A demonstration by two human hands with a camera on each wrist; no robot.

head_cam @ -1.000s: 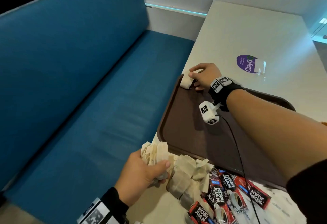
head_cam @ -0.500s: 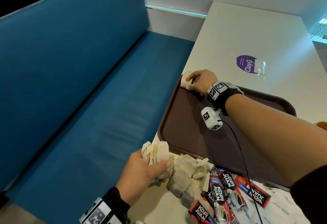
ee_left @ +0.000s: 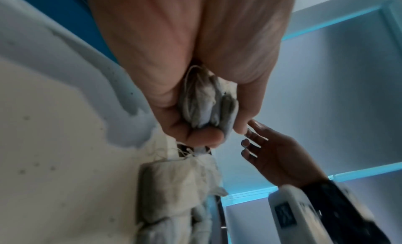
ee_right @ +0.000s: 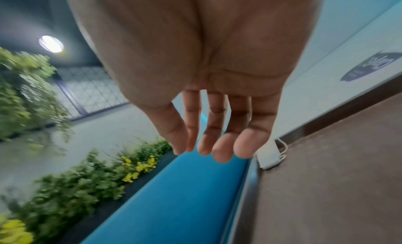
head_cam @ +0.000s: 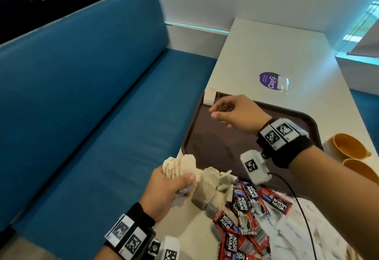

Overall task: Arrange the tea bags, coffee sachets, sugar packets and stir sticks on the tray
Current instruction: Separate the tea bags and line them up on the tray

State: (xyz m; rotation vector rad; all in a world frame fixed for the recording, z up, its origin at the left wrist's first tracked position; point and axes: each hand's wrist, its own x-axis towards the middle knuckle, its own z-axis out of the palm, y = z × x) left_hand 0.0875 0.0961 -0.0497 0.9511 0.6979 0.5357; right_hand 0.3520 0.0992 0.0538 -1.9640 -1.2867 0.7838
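A brown tray (head_cam: 207, 136) lies on the white table. One tea bag (head_cam: 209, 96) (ee_right: 268, 157) leans in the tray's far left corner. My right hand (head_cam: 221, 109) (ee_right: 208, 144) hovers just beside it, fingers loose and empty. At the table's near edge my left hand (head_cam: 174, 181) (ee_left: 206, 120) grips a bunch of tea bags (head_cam: 180, 164) (ee_left: 206, 103). More tea bags (head_cam: 209, 190) lie heaped next to it, and red coffee sachets (head_cam: 246, 208) are scattered to their right.
A blue bench (head_cam: 92, 126) runs along the table's left side. Two orange cups (head_cam: 348, 147) stand right of the tray. A purple sticker (head_cam: 269, 80) sits on the far tabletop. White packets (head_cam: 291, 237) lie under the sachets at the near right.
My right hand has let go of the tea bag in the tray's far corner and pulled back a little, opening. The left hand keeps its bunch of tea bags.
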